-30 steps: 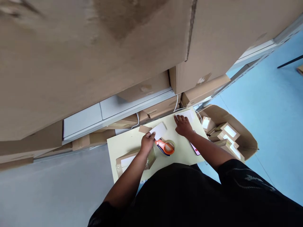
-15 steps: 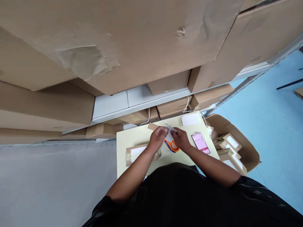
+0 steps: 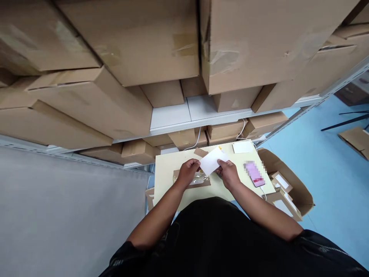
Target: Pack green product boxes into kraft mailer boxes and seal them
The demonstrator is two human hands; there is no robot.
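Over the middle of the table [image 3: 164,163], a white sheet [image 3: 211,161] is held between two hands, tilted, with a small yellow-orange mark at its far edge. The left hand [image 3: 188,173] pinches the near left edge, its fingers drawn narrow; the right hand [image 3: 229,173] grips the opposite side with its thumb laid on the white face. To handle the sheet well, both pinches are probably best kept light and close to the edges, with even tension, so that it neither creases nor buckles and the face stays clear of fingers. A taped box [image 3: 198,185] lies on the table partly behind the left hand. No writing can be read on the sheet's visible face, nor on the white paper [image 3: 242,147] at the table's far right corner. The phone [image 3: 255,175] on the table's right side has a pink screen, partly pixelated and illegible. Beyond the table's right edge, small boxes [image 3: 284,181] carry white labels, their print too small to tell.
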